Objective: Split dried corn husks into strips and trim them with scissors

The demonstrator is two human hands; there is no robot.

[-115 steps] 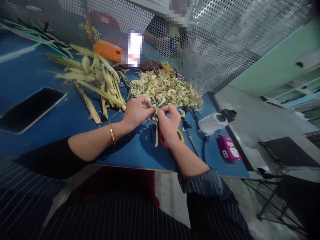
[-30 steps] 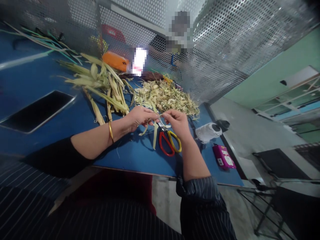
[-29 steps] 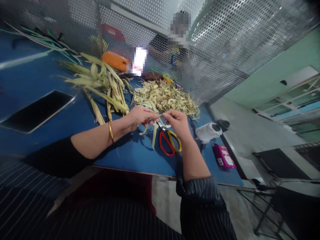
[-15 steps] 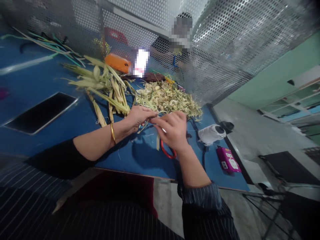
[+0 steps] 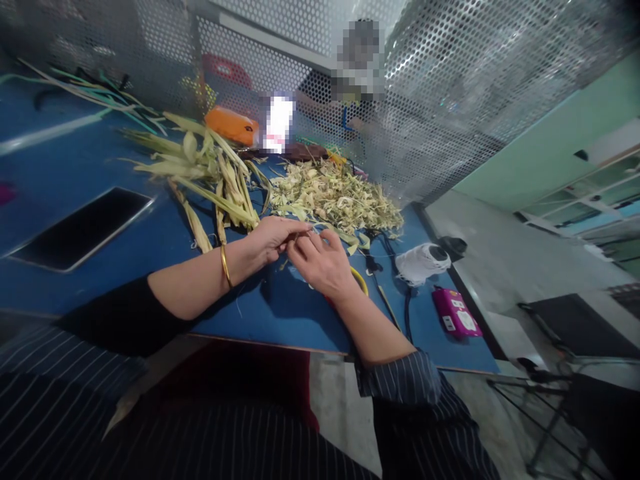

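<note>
Perforated panel [image 5: 280, 43] stands behind the scrap pile [image 5: 340, 193], and blue counter [image 5: 290, 330] lies below it. On the pile's left side, long husks [image 5: 220, 167] seem unused, so material remains. Just in front of the pile, left hand [image 5: 275, 238] and right hand [image 5: 323, 263] meet with closed fingers, apparently gripping one husk strip [image 5: 345, 235], half hidden; work on it looks unfinished

Bare tabletop [image 5: 55, 177] on the far side of the black phone [image 5: 83, 230] permits passage up to the thin strips [image 5: 131, 109]; right of the phone, the husk bundle [image 5: 227, 180] obstructs, then the left hand [image 5: 277, 239].
</note>
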